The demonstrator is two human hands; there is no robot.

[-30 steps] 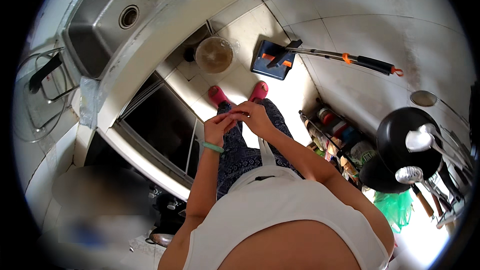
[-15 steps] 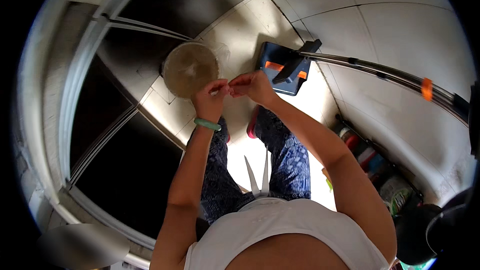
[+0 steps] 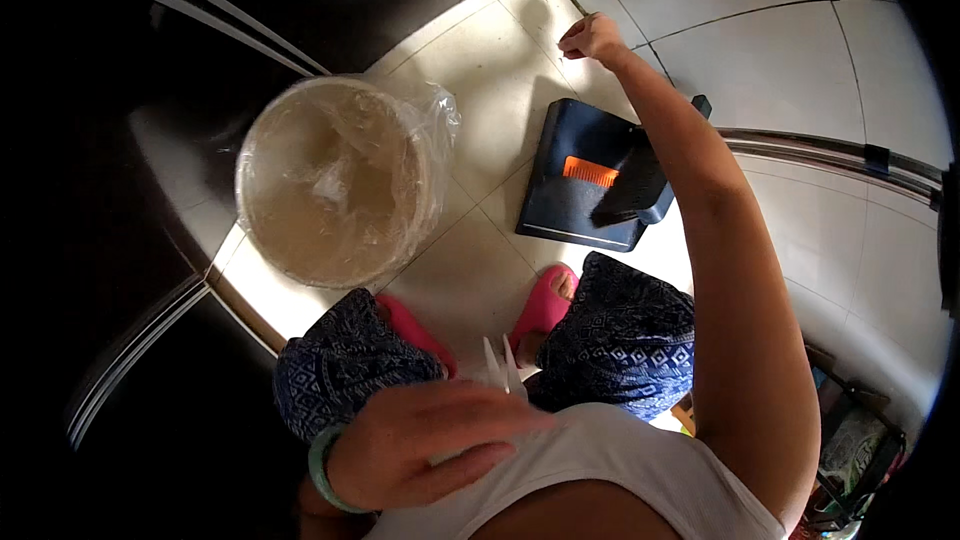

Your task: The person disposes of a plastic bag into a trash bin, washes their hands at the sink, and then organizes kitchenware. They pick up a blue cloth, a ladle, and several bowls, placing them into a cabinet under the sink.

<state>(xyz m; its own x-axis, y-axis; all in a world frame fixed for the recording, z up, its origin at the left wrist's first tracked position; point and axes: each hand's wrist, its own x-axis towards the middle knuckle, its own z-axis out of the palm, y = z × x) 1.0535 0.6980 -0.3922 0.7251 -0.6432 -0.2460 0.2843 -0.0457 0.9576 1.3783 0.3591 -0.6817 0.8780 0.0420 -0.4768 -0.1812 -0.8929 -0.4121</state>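
Note:
My right hand [image 3: 592, 38] reaches far out over the floor by the foot of the wall, its fingers closed in a pinch. Whatever it may hold is too small to make out. Close to my waist, my left hand [image 3: 430, 445], with a pale green bangle [image 3: 326, 470] at its wrist, has its fingers stretched out and a little blurred. No object shows in it. A round bin [image 3: 335, 180] with a clear plastic liner [image 3: 425, 130] stands ahead on the left. A dark dustpan [image 3: 575, 210] with an orange comb-like strip [image 3: 590, 171] lies below my right forearm.
Beside the dustpan is a dark broom head [image 3: 640, 185]; metal poles [image 3: 800, 147] run from there to the right along the tiled wall [image 3: 780, 60]. Dark cabinet fronts [image 3: 150, 170] close off the left. Pink slippers [image 3: 545, 305] are on my feet. A rack of items [image 3: 855, 450] stands lower right.
My hands, which met near the bin, have parted. The right went forward toward the wall and the left came back to my waist. The bin and dustpan look larger and nearer.

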